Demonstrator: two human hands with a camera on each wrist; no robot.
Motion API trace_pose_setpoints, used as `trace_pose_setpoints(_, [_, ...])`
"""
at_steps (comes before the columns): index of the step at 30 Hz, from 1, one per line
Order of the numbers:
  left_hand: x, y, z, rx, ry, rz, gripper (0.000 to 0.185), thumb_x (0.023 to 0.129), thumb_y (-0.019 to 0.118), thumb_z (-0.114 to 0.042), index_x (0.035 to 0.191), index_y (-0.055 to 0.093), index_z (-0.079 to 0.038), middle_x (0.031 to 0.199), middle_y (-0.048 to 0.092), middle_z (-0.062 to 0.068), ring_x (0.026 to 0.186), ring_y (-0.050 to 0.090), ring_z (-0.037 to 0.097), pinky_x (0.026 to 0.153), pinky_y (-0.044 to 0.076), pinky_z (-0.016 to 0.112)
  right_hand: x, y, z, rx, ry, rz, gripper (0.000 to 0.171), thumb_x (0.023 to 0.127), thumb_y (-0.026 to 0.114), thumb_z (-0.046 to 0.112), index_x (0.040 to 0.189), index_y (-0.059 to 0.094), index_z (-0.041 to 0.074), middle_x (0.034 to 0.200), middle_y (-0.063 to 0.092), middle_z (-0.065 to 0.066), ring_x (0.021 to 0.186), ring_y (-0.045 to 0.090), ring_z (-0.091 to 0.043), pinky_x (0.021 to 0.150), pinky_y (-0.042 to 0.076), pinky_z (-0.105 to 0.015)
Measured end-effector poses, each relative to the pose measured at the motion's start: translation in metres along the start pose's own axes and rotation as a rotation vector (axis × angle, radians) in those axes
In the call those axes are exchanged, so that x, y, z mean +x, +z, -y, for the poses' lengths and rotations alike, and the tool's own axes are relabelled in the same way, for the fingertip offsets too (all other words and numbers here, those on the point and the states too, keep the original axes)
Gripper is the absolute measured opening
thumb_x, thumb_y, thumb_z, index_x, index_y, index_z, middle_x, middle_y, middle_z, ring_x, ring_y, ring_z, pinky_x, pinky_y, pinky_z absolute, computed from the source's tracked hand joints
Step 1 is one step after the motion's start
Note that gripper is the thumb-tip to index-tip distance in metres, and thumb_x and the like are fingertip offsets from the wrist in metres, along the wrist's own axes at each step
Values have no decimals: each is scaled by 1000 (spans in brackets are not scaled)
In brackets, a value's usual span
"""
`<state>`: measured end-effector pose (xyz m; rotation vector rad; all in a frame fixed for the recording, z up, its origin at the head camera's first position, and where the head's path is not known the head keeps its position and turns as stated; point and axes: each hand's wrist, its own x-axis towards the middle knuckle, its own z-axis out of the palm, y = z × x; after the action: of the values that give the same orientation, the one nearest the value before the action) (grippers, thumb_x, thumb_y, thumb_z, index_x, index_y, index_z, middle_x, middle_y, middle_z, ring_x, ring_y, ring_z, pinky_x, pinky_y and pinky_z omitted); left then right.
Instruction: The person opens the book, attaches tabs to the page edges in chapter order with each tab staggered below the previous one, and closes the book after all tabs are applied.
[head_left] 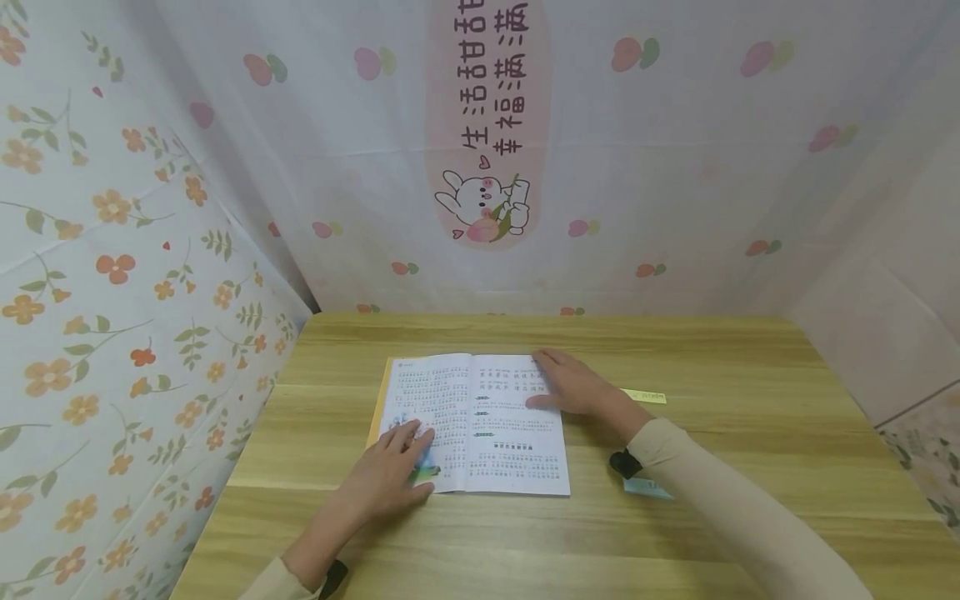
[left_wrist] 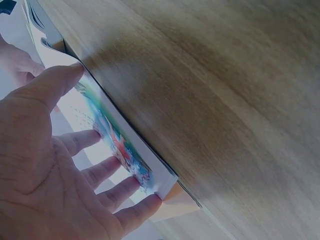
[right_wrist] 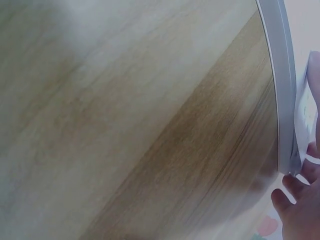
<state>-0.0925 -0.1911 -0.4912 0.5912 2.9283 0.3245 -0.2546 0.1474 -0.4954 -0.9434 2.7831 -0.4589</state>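
An open book (head_left: 480,417) with printed text lies flat in the middle of the wooden table (head_left: 750,433). My left hand (head_left: 396,471) rests flat on the lower part of the left page, fingers spread over a coloured picture (left_wrist: 120,145). My right hand (head_left: 573,385) lies flat on the upper right page, fingers straight. In the left wrist view my left fingers (left_wrist: 107,170) press the page beside the book's edge (left_wrist: 165,182). The right wrist view shows the book's edge (right_wrist: 282,100) and my right fingertips (right_wrist: 300,200).
A yellow strip (head_left: 647,397) lies on the table just right of the book, partly behind my right hand. Patterned cloth walls (head_left: 135,275) close in the table at the left, back and right.
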Motion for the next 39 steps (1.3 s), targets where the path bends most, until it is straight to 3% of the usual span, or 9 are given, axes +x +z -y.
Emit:
trace_pose_setpoints(7, [0,0,0,0,5,-5,76,90,75,-43,150,48,-5,154,39,22,138,38,44,107,36,59,-2,1,1,-13,-28,-55,95,90,74,53,153,34,-6,153,39,-27,140,36,-45,113,28,-57])
trace_pose_setpoints(13, [0,0,0,9,3,-3,75,90,75,-43,150,49,-5,153,40,22,137,39,44,106,38,59,-2,1,3,-32,3,-37,94,91,71,54,156,33,-1,155,37,-24,143,33,-43,115,25,-57])
trace_pose_setpoints(26, [0,0,0,2,1,4,75,90,75,-43,150,49,-6,154,40,21,138,38,44,106,38,60,-5,9,1,-185,-39,8,88,100,51,61,160,25,2,158,32,-22,145,29,-40,115,25,-55])
trace_pose_setpoints(39, [-1,-1,0,-8,-4,-6,76,90,75,-44,150,49,-6,154,39,21,138,38,46,106,37,61,-6,4,6,-192,-36,-11,83,100,53,59,160,29,7,157,34,-19,142,31,-39,113,26,-60])
